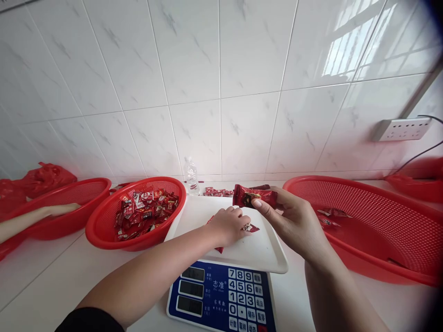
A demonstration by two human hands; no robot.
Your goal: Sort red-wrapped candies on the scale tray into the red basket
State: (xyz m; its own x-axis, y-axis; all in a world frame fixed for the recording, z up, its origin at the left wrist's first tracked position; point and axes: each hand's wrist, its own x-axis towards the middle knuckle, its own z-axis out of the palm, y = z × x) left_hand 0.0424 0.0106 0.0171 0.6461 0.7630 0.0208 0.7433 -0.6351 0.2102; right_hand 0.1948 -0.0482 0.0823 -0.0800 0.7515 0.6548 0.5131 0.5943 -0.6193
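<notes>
My right hand [290,216] is raised above the white scale tray [258,251] with its fingers closed on a red candy packet [254,196]. My left hand [226,226] rests knuckles-up on the tray, fingers curled over red candy packets [251,228] that stick out from under it. The tray sits on a blue electronic scale [221,297] with a keypad. A red basket [136,212] full of several red candy packets stands to the left of the tray.
A large red basket [374,226] on the right holds a few packets. Another red basket [65,205] at far left has another person's arm [31,219] lying in it. A plastic bottle [191,176] and loose packets stand by the tiled wall. Red bags lie at both edges.
</notes>
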